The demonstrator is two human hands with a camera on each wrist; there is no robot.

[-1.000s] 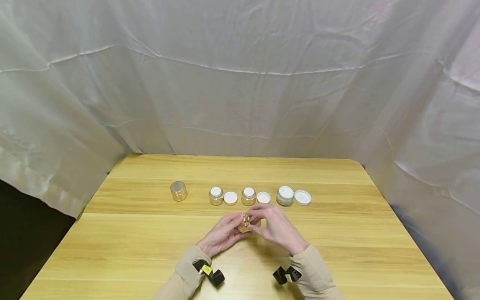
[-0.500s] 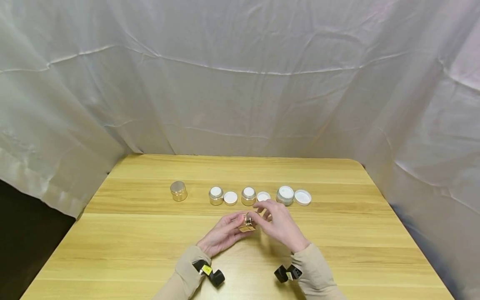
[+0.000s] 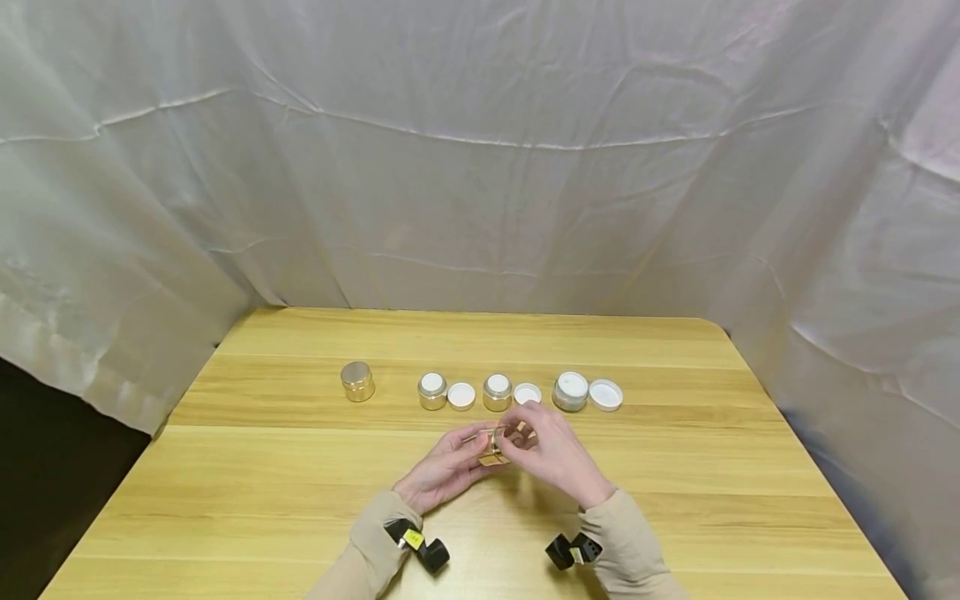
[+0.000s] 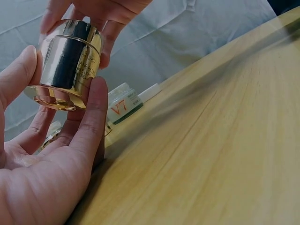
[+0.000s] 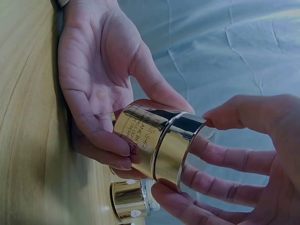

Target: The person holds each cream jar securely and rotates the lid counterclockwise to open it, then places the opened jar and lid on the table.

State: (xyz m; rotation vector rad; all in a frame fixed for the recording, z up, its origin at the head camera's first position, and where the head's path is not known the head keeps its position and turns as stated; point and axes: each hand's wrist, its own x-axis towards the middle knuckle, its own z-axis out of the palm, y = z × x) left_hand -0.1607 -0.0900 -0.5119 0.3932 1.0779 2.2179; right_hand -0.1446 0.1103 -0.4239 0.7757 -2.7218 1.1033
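Observation:
A shiny gold cream jar [image 5: 138,131] with printed lettering is held tilted above the table. My left hand [image 3: 442,472] grips its body, thumb on one side and fingers on the other. The gold lid [image 5: 177,147] sits on the jar, facing right, with a thin seam between the two. Curled around the lid's rim are the thumb and fingertips of my right hand [image 3: 553,450]. In the left wrist view the jar's base [image 4: 58,99] faces the camera, and the right fingers reach the lid from behind.
Across the wooden table [image 3: 247,500] stand a capped gold jar [image 3: 357,382], two uncapped gold jars [image 3: 432,393] [image 3: 497,395] beside upturned lids [image 3: 461,397] [image 3: 527,393], and an uncapped jar marked V7 [image 4: 123,104] with its white lid [image 3: 605,395]. Grey curtains [image 3: 480,208] hang behind.
The right fingers loosened and drew back from the lid half a second ago, then closed around its rim again. The left hand with the jar has stayed almost still.

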